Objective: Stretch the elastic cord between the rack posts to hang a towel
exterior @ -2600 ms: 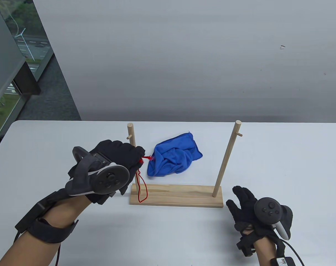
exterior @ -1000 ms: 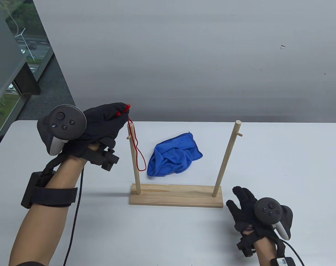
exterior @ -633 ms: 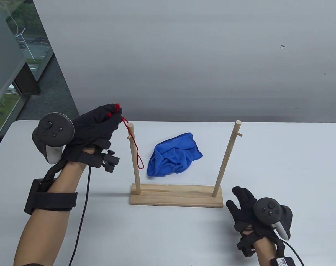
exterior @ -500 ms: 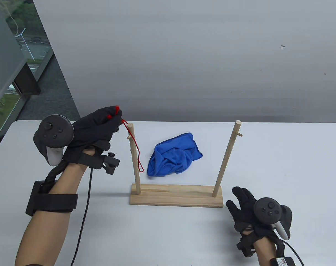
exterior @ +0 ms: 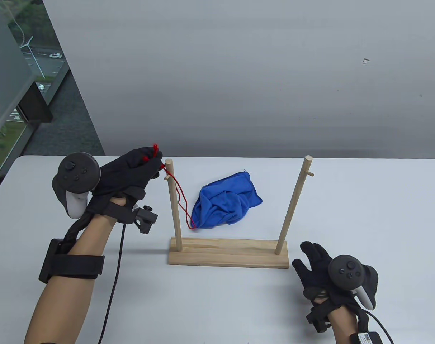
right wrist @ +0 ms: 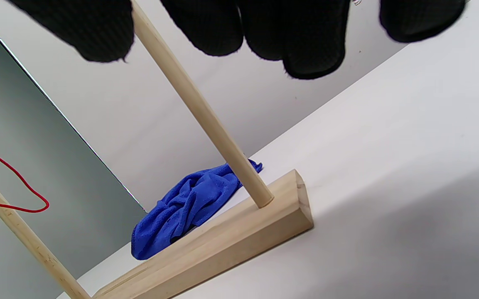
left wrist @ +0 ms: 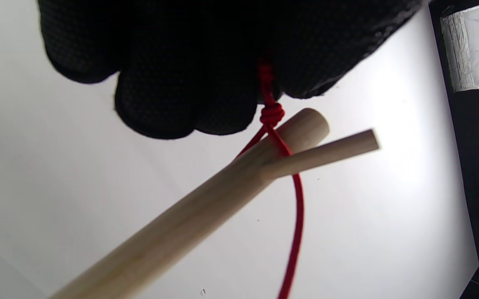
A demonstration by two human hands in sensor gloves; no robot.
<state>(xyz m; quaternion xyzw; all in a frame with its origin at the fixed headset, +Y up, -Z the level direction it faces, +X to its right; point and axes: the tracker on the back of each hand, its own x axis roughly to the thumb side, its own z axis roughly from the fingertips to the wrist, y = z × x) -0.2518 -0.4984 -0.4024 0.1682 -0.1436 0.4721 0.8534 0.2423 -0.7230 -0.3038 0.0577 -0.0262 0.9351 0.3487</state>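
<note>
A wooden rack (exterior: pixel 228 253) stands on the white table with a left post (exterior: pixel 174 204) and a right post (exterior: pixel 294 206), each with a small side peg near the top. My left hand (exterior: pixel 151 163) pinches the knotted end of the red elastic cord (exterior: pixel 183 200) at the top of the left post. In the left wrist view the cord (left wrist: pixel 295 216) has its knot at the post top (left wrist: pixel 301 128), one strand on each side of the post above the peg (left wrist: pixel 326 151). The rest hangs down. A crumpled blue towel (exterior: pixel 226 204) lies behind the rack. My right hand (exterior: pixel 312 263) rests open on the table by the rack's right end.
The table's far edge meets a grey wall. A window and a dark floor strip lie to the far left. Glove cables run down from both wrists. The right wrist view shows the rack base (right wrist: pixel 222 245) and the towel (right wrist: pixel 185 207) behind it.
My left hand lifted the cord from low beside the left post to above its top, then came down to the post top, so the loop now sits over the post. The right hand stayed still.
</note>
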